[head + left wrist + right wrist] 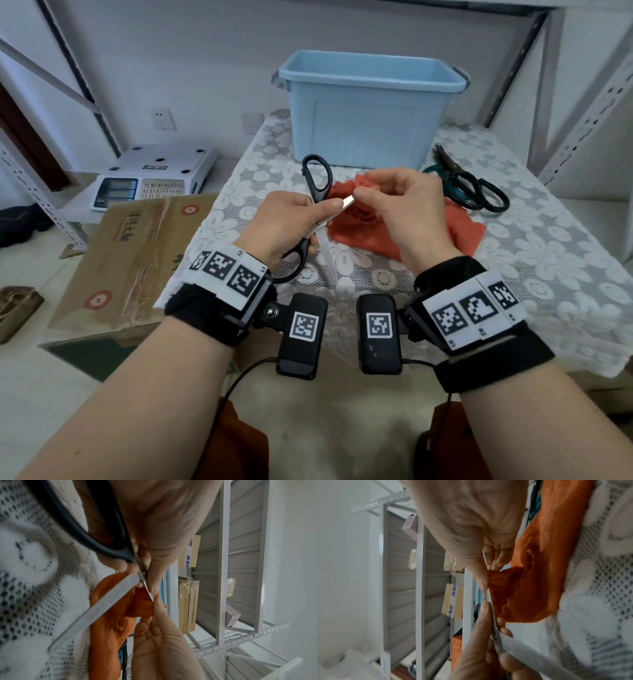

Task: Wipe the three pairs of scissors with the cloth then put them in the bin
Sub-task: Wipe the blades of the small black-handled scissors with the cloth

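My left hand [308, 212] grips black-handled scissors [317, 178] near the pivot, over the lace-covered table. They are spread wide: one blade [102, 604] points down toward me, the other toward my right hand [363, 193]. That hand pinches a fold of the orange cloth [459, 229] around the second blade's tip [488, 595]. The rest of the cloth [547, 574] lies on the table. Two more pairs, green-handled scissors [445, 181] and black-handled scissors [489, 200], lie right of the cloth. The light blue bin [370, 106] stands behind; its inside is hidden.
A white lace cloth covers the table [548, 260]. Left of it, lower down, are a flattened cardboard box [130, 246] and a white electronic scale [150, 178]. Grey shelf posts [582, 116] rise at the table's right and left.
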